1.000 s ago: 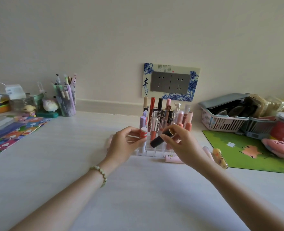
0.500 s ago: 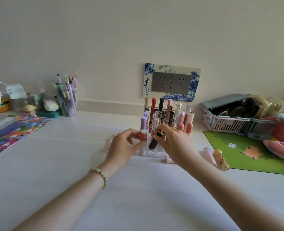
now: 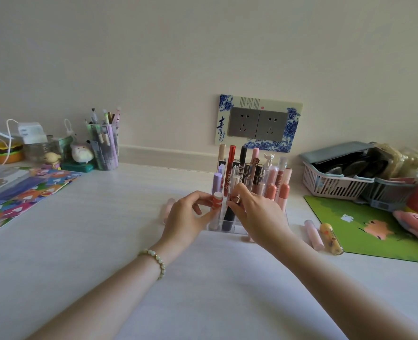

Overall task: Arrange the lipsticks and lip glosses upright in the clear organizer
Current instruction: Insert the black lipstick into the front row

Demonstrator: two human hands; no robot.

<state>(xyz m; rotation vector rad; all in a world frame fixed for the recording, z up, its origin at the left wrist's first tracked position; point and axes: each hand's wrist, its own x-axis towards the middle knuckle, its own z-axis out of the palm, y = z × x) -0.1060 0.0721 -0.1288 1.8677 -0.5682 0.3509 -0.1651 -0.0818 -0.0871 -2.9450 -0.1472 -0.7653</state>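
Black lipstick (image 3: 228, 218) standing in a front compartment of the clear organizer (image 3: 230, 229).
The right hand (image 3: 257, 212) pinches its top; the left hand (image 3: 190, 214), fingers curled, braces the organizer's left front corner on the white worktop (image 3: 105, 241), with two loose tubes (image 3: 323, 238) lying at right.

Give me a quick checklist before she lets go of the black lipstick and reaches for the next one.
1. Black lipstick in a front slot of the clear organizer: ok.
2. Standing fully upright: not ok, slightly tilted.
3. Right hand gripping its top: ok.
4. Left hand at the organizer's left side: ok.
5. Loose pink tube and yellow tube lying in reach: ok.
6. Free slots left: cannot tell.
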